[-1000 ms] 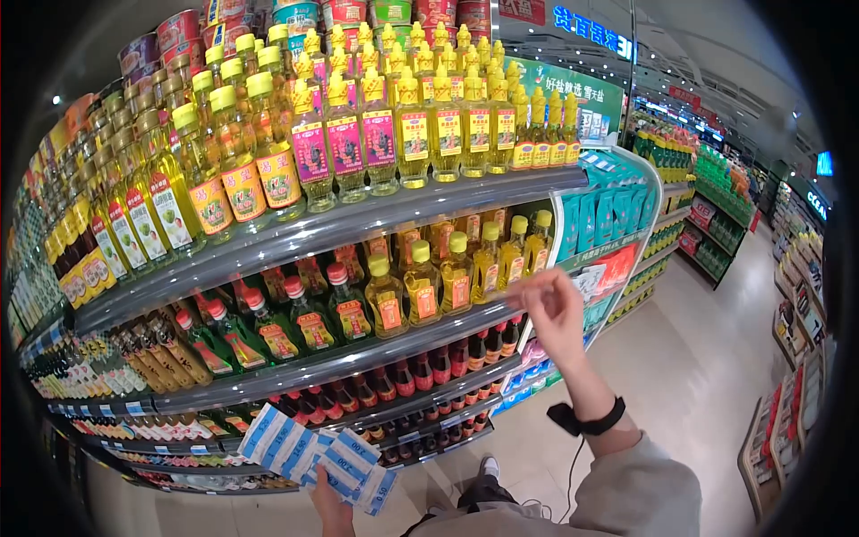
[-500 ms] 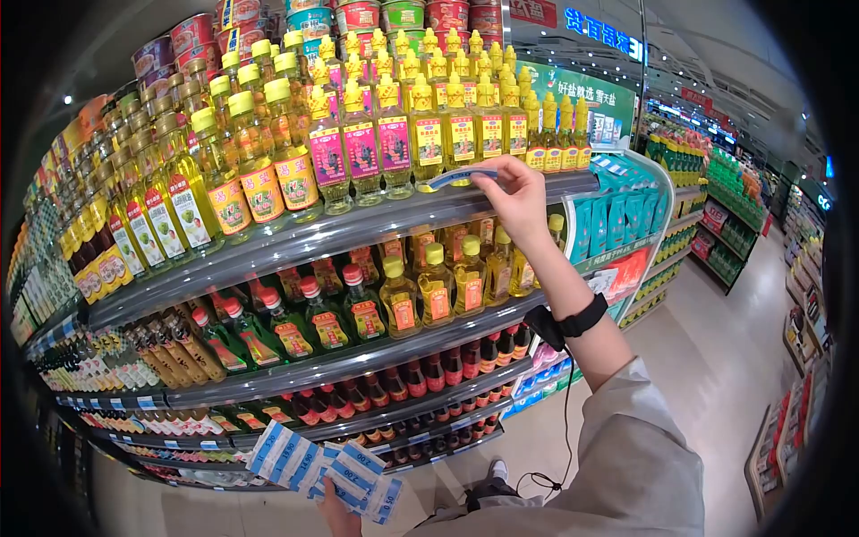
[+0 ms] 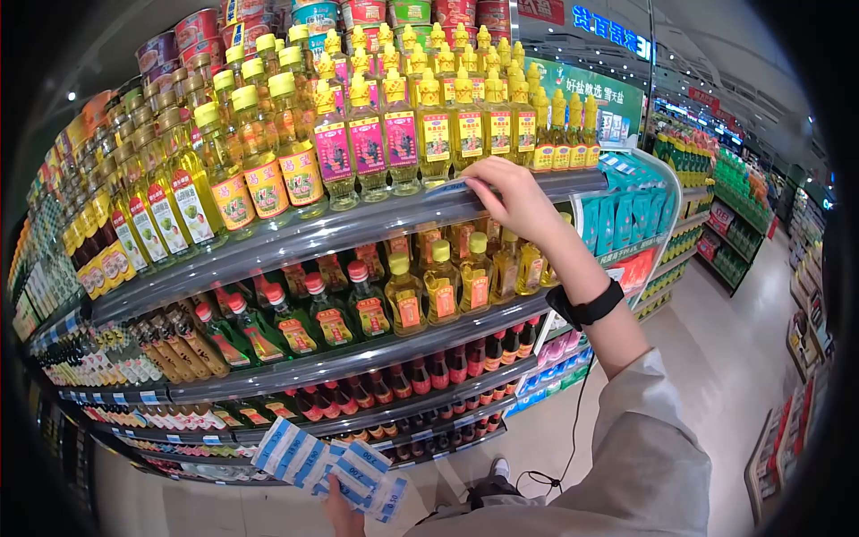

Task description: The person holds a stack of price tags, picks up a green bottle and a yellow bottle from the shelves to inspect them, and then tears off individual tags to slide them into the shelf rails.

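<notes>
The blue price strip [image 3: 454, 187] pinched in the right hand [image 3: 513, 191] has come down flatter at the upper shelf's front edge [image 3: 268, 251], seemingly lined up there, while the left hand [image 3: 343, 510] clasps price-tag sheets [image 3: 300, 456].

- Up top, the upper shelf [image 3: 277, 247] carries tall bottles [image 3: 367, 157] in ranks, with tubs [image 3: 362, 12] behind them on the far side.
- Right at that shelf's front edge, there's the right hand [image 3: 514, 193], a label strip [image 3: 450, 187] at its fingertips, just before the bottles.
- One level down, squat bottles [image 3: 407, 304] stand on the middle shelf [image 3: 358, 358], another row of small bottles [image 3: 419, 376] beneath.
- Over to the right, packets [image 3: 633, 219] sit beside the shelving; the aisle floor [image 3: 702, 336] lies beyond, far racks [image 3: 732, 201] behind.
- Down near, the left hand [image 3: 344, 510] holds price tickets [image 3: 309, 461], a shoe [image 3: 500, 467] off to their right.
</notes>
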A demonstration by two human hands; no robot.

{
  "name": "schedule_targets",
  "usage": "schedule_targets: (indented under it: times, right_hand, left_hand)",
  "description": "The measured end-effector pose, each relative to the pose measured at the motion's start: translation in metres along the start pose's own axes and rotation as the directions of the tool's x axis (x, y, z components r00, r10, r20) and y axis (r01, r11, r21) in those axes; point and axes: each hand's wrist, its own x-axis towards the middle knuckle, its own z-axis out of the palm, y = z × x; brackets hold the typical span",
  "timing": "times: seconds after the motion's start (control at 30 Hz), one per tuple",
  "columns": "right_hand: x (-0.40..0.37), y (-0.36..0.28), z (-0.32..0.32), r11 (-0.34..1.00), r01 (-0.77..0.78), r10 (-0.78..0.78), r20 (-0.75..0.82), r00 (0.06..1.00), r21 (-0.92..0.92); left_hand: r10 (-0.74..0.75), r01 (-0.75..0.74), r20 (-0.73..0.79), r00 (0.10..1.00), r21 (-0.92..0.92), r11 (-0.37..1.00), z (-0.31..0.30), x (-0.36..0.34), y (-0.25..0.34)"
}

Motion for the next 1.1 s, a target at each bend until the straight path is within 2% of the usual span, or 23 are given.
schedule_targets:
  times: [0.03,0.1,0.2,0.27,0.33,0.37,0.43,0.47,0.57,0.6,0.63,0.73,0.8,0.83,0.87,0.9,1.0,1.07,1.1]
  right_hand:
    - [0.002,-0.002,-0.001,1.0,0.0,0.0,0.0,1.0,0.0]
    - [0.008,-0.004,-0.004,0.993,-0.112,0.113,0.041,0.993,-0.023]
    - [0.017,0.0,-0.004,0.986,-0.162,0.164,0.049,0.985,-0.032]
    - [0.019,-0.003,-0.004,0.987,-0.163,0.163,-0.002,0.987,0.0]
    - [0.021,-0.009,-0.007,0.949,-0.313,0.31,0.049,0.949,0.048]
    - [0.021,-0.004,-0.005,0.949,-0.311,0.309,0.048,0.95,0.05]
    - [0.021,0.007,0.001,0.998,-0.06,0.059,0.046,0.997,0.021]
    - [0.02,0.008,0.0,0.998,-0.058,0.057,0.044,0.997,0.027]
    - [0.019,0.012,-0.009,0.989,-0.146,0.145,0.188,0.971,-0.009]
    - [0.02,0.013,-0.011,0.986,-0.162,0.164,0.229,0.959,-0.026]
    - [0.016,0.022,-0.005,0.981,-0.196,0.193,0.215,0.957,-0.009]
    - [0.019,0.002,-0.005,0.982,-0.184,0.168,0.232,0.958,0.05]
    - [0.018,0.002,-0.001,0.975,-0.22,0.204,0.252,0.946,0.039]
    - [0.019,0.002,-0.002,0.985,-0.164,0.171,0.252,0.952,-0.048]
    - [0.02,-0.008,-0.001,0.966,-0.258,0.256,0.264,0.93,-0.027]
    - [0.023,-0.012,0.003,0.973,-0.224,0.231,0.267,0.936,-0.055]
    - [0.022,-0.016,-0.001,0.977,-0.18,0.205,0.293,0.934,-0.111]
    - [0.023,-0.018,-0.006,0.966,-0.19,0.24,0.328,0.914,-0.178]
    - [0.024,-0.015,-0.009,0.962,-0.193,0.255,0.372,0.893,-0.195]
  left_hand:
    - [0.002,-0.002,0.005,1.0,0.001,1.0,0.001,0.0,-0.001]
    - [0.016,-0.016,0.012,1.0,-0.019,1.0,0.004,-0.003,-0.002]
    - [0.018,-0.017,0.019,1.0,-0.028,0.999,0.007,-0.005,-0.003]
    - [0.009,-0.008,0.021,1.0,-0.017,1.0,0.006,-0.006,-0.003]
    - [0.012,-0.012,0.006,1.0,-0.027,1.0,0.006,-0.008,-0.003]
    - [0.015,-0.014,0.005,1.0,-0.027,1.0,0.007,-0.009,-0.002]
    - [-0.009,0.009,-0.038,0.999,0.005,1.0,0.007,-0.013,0.002]
    - [-0.004,0.004,-0.042,0.999,0.004,1.0,0.004,-0.012,0.003]
    - [0.014,-0.02,-0.078,0.997,-0.071,0.997,-0.004,-0.006,-0.001]
    - [-0.027,0.025,-0.036,0.999,-0.057,0.998,-0.009,-0.002,-0.004]
    - [-0.056,0.056,-0.012,0.998,-0.053,0.997,-0.016,-0.001,-0.005]
    - [0.007,-0.008,-0.033,0.999,-0.034,0.999,-0.003,-0.012,0.002]
    - [0.048,-0.054,-0.092,0.995,-0.065,0.996,0.0,-0.017,0.004]
    - [0.059,-0.064,-0.074,0.996,-0.06,0.996,-0.002,-0.016,0.001]
    - [0.063,-0.065,-0.043,0.997,-0.045,0.997,-0.002,-0.015,0.001]
    - [0.122,-0.123,-0.072,0.99,0.001,0.992,-0.001,-0.016,0.0]
    - [0.025,-0.028,-0.063,0.998,-0.049,0.998,-0.009,-0.014,-0.003]
    - [0.054,-0.055,-0.034,0.998,-0.022,0.998,-0.014,-0.012,-0.005]
    - [0.038,-0.038,-0.081,0.996,-0.003,0.999,-0.016,-0.01,-0.007]
